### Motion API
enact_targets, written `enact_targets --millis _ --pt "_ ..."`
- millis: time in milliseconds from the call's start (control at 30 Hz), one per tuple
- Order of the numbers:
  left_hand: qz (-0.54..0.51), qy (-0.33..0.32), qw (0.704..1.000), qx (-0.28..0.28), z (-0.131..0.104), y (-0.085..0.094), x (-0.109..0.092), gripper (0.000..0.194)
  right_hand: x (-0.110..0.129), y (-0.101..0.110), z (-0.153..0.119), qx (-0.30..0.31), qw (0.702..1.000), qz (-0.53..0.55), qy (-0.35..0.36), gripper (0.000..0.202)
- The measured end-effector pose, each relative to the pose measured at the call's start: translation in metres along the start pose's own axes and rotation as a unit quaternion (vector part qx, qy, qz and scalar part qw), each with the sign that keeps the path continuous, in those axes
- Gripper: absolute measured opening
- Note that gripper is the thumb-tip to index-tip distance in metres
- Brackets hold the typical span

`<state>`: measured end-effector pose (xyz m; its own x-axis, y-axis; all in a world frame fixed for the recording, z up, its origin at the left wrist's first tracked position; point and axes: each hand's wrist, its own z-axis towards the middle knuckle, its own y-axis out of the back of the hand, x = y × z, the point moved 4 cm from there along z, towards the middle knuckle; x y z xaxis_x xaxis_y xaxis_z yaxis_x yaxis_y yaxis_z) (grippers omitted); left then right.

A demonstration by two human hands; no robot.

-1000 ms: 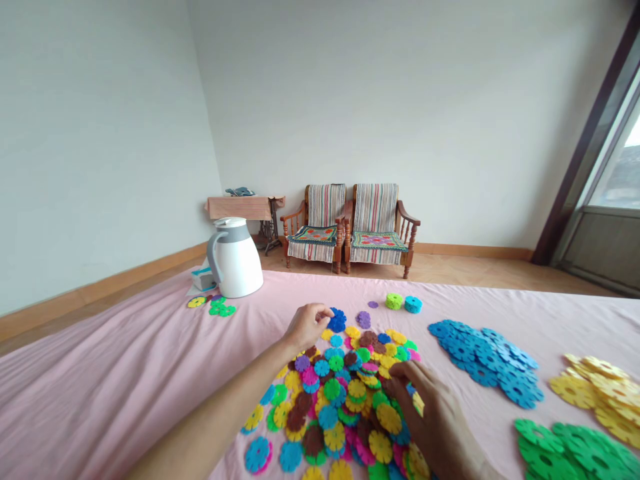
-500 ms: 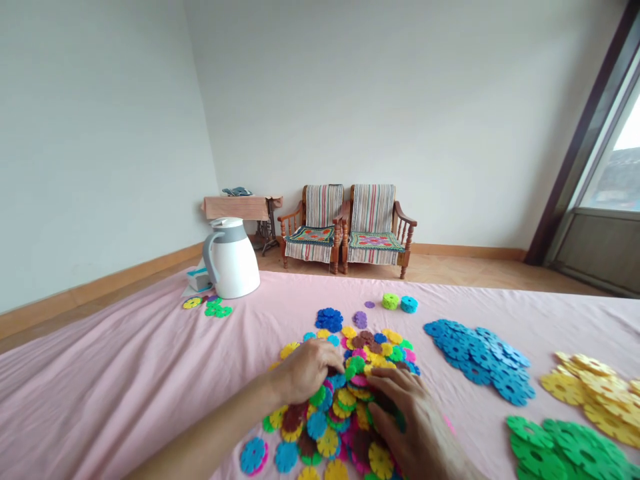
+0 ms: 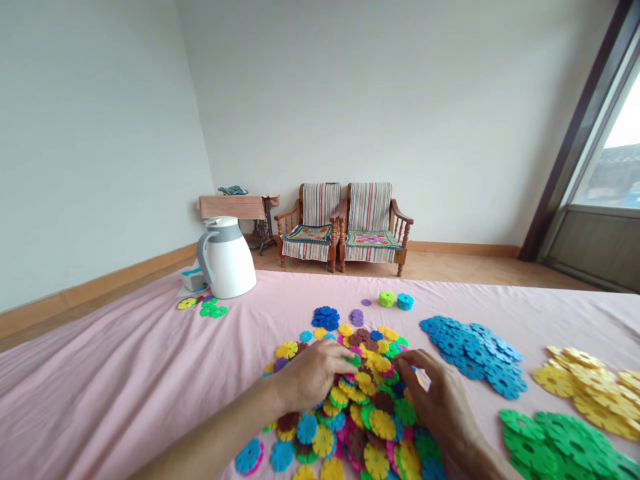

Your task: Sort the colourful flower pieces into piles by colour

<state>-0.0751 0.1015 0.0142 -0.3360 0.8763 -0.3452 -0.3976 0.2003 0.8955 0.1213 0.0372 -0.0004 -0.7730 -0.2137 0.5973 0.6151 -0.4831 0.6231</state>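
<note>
A mixed pile of flower-shaped plastic discs [image 3: 382,425] in several colours lies in front of me on the pink cloth. My left hand [image 3: 317,375] reaches over the pile's left side, fingers closed at the edge of a green disc [image 3: 354,361]. Over the right side, my right hand [image 3: 437,393] is raised slightly, with thumb and forefinger brought together; whatever may be between them is too small to make out. Beyond the pile sit a small dark blue group of discs [image 3: 326,318] and some purple discs [image 3: 357,317].
Sorted heaps of blue discs [image 3: 473,353], yellow discs [image 3: 590,387] and green discs [image 3: 555,443] lie to the right. Farther back stand a lime stack [image 3: 387,299] and a blue stack [image 3: 405,302]. A white jug [image 3: 230,263] stands at the left on the pink cloth [image 3: 125,373].
My right hand has moved right and lifted off the pile, its fingers drawing together. My left hand has shifted slightly right, onto the green disc. The view has turned a little.
</note>
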Motion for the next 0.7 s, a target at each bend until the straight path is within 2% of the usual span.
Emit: enact_targets --millis 100,267,367,500,600,700 --pt "0.000 0.000 1.000 0.012 -0.010 0.000 0.003 0.043 -0.003 -0.002 -0.001 0.002 1.000 -0.002 -0.003 0.031" --pt "-0.002 0.037 0.999 0.034 -0.019 0.017 0.012 0.036 0.001 -0.004 -0.002 0.008 1.000 -0.004 -0.010 0.031" --pt "0.020 0.079 0.997 0.003 -0.011 0.021 0.015 0.036 0.001 -0.005 -0.002 0.006 1.000 -0.005 -0.011 0.028" --pt "0.042 0.127 0.991 -0.028 0.008 0.007 0.025 0.027 0.000 -0.005 -0.003 0.009 1.000 0.002 -0.014 0.027" --pt "0.063 0.137 0.988 -0.014 0.022 -0.004 0.032 0.021 -0.003 -0.006 -0.004 0.017 0.999 0.000 -0.027 0.028" --pt "0.065 0.126 0.990 0.005 0.032 -0.007 0.034 0.021 -0.005 -0.008 -0.004 0.029 0.999 0.003 -0.037 0.028"
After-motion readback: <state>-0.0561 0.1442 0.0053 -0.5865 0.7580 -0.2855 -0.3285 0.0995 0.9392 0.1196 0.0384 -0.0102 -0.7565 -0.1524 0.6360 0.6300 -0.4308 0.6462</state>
